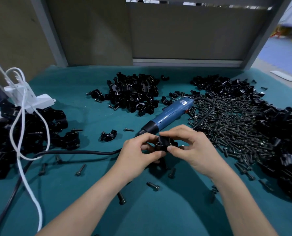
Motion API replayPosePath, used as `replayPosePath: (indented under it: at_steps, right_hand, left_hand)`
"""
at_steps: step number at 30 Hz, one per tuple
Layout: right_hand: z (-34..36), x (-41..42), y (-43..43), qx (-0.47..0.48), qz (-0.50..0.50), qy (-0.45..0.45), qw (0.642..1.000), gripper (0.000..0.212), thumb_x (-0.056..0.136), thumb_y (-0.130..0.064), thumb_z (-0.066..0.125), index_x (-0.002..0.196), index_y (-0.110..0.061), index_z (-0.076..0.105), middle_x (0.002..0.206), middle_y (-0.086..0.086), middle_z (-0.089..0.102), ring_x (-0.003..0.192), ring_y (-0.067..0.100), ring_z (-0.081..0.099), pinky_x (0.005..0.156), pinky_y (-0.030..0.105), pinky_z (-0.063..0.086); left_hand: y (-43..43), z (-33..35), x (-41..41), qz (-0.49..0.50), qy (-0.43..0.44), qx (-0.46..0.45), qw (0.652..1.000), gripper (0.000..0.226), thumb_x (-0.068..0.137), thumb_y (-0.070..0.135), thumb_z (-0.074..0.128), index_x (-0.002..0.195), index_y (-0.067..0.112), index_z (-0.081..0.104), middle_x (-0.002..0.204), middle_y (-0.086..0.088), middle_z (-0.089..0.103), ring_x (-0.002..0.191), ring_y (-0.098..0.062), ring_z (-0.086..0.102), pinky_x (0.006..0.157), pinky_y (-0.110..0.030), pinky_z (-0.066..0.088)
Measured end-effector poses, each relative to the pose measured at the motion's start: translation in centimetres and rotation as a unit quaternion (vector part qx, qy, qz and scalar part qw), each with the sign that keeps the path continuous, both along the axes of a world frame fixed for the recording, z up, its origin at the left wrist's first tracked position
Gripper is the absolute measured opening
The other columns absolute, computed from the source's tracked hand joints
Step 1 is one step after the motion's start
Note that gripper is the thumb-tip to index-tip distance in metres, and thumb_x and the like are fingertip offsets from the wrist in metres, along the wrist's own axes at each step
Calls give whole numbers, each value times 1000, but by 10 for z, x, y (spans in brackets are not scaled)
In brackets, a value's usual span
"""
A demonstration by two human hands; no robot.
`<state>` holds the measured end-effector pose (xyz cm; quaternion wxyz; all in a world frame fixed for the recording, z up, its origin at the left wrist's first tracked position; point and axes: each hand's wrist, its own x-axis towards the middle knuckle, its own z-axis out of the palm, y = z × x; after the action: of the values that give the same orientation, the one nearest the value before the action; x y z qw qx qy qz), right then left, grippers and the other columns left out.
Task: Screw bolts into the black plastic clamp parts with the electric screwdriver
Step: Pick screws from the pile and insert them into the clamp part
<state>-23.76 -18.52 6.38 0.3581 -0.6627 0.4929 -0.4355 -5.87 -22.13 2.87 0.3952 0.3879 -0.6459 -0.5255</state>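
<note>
- Leaves open room on the teal counter (141,210) only in the near middle, between the two forearms, with some loose bolts (152,186) scattered there.
- Closes this room on three sides: a left heap (31,126) of black parts, a far heap (135,92) behind the middle, a wide bolt pile (230,120) and a right heap (286,150) reaching the picture edge.
- Ends at the back against upright tan panels (184,31) in a grey frame.
- Grips one black clamp part (164,143) from both sides, left hand (138,150) and right hand (193,147) each with fingers curled round it, near the middle of the counter.
- Keeps the electric screwdriver (169,114) flat and diagonal just behind the hands, touched by neither: smooth blue body, black nose, tip toward the left hand.
- Shows hard glossy plastic in curved half-ring shapes with round holes; dark metal for the bolts, short shafts with heads; soft matte cloth on the counter.
- Loops a white cord (22,133) over the left heap, beside a white plastic block (31,97).
- Runs a black cable (73,152) along the counter from the left, then out of sight behind the left hand.
- Hides the lower half of the clamp part under the fingers; cannot tell if any bolt sits in its hole.
- Cuts off both outer heaps at the frame edges, blurred there.
</note>
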Motion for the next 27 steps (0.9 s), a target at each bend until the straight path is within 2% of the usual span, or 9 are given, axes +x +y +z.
replayPosePath:
  at_steps: [3, 8, 12, 15, 19, 25, 27]
  right_hand:
    - [0, -1, -1, 4, -6, 9, 1000, 43, 81, 1, 70, 103, -36, 72, 96, -16, 62, 97, 6, 61, 75, 18, 46]
    - [1, -2, 0, 6, 0, 14, 1000, 45, 83, -1, 70, 105, -40, 71, 96, -18, 61, 97, 4, 60, 72, 14, 46]
    - [1, -1, 0, 16, 2, 10, 1000, 45, 80, 0, 73, 106, -36, 71, 96, -18, 61, 99, 4, 61, 79, 18, 51]
    - [3, -1, -1, 10, -18, 18, 1000, 42, 74, 0, 79, 99, -33, 71, 93, -14, 65, 97, 4, 63, 85, 22, 51]
    - [6, -2, -2, 13, -38, 39, 998, 39, 71, -5, 82, 94, -34, 70, 94, -10, 68, 95, 4, 65, 95, 25, 49]
    - [6, -6, -1, 58, -50, 39, 996, 36, 70, -7, 84, 85, -37, 68, 91, -8, 72, 92, 5, 67, 95, 32, 51]
    - [6, -8, 0, 61, -48, 46, 996, 36, 70, -8, 84, 84, -37, 68, 91, -7, 72, 92, 6, 67, 94, 33, 51]
  left_hand:
    - [0, 1, 0, -4, 15, 1, 1000, 33, 77, 2, 77, 93, 29, 70, 88, 3, 73, 68, -13, 67, 69, -34, 59]
    - [3, 4, 0, 9, 47, -12, 999, 29, 74, 4, 80, 91, 27, 72, 89, 1, 73, 74, -14, 66, 66, -26, 57]
    - [4, 5, 2, 18, 51, -13, 998, 25, 70, 8, 80, 88, 24, 73, 87, -3, 73, 80, -12, 66, 72, -32, 58]
    - [3, 6, 2, 12, 64, -17, 998, 25, 69, 10, 80, 84, 29, 75, 85, 2, 74, 79, -10, 66, 74, -32, 59]
    - [2, 5, 1, -7, 103, 14, 995, 24, 62, 20, 78, 85, 28, 76, 87, 0, 74, 80, -10, 67, 70, -23, 56]
    - [0, 3, 1, -14, 82, 19, 996, 31, 59, 22, 79, 90, 27, 75, 97, -3, 74, 88, -15, 67, 74, -26, 57]
    - [2, 4, 1, -16, 71, 3, 997, 35, 60, 22, 79, 94, 26, 74, 99, 0, 74, 88, -11, 67, 75, -24, 56]
